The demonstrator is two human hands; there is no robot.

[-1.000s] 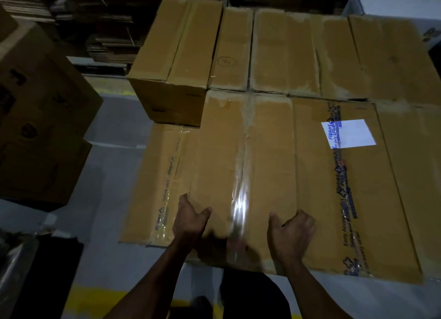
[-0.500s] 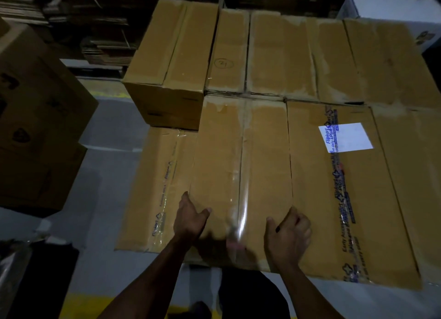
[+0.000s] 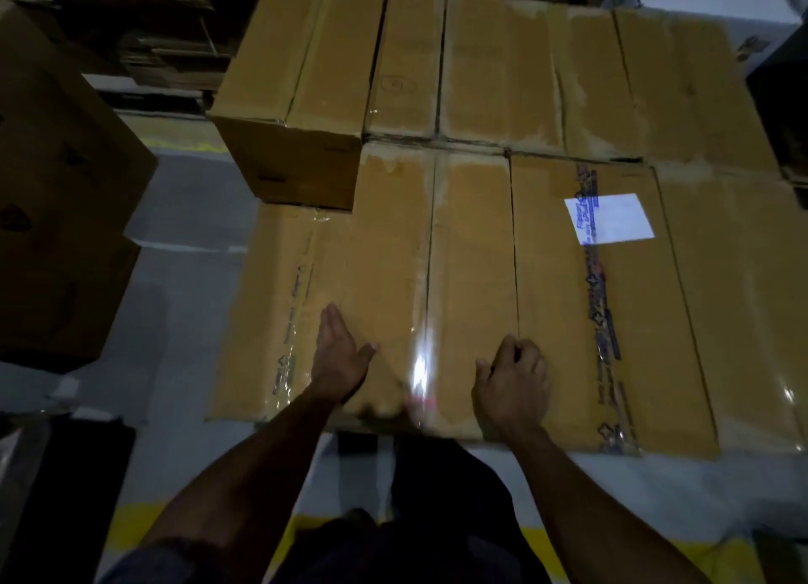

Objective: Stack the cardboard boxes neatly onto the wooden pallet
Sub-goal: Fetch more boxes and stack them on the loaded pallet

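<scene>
Resting on the near end of the middle cardboard box (image 3: 433,277), both hands work its sides. The left hand (image 3: 339,358) lies flat with fingers straight along the box's left edge, its grip released. The right hand (image 3: 513,382) has fingers curled at the seam on the right, seemingly hooked on that edge, though dim light blurs it. This box sits atop the stack, touching a labelled box (image 3: 612,303) beside it and a lower box (image 3: 271,312) to the left. Behind them runs another row of boxes (image 3: 503,67).
</scene>
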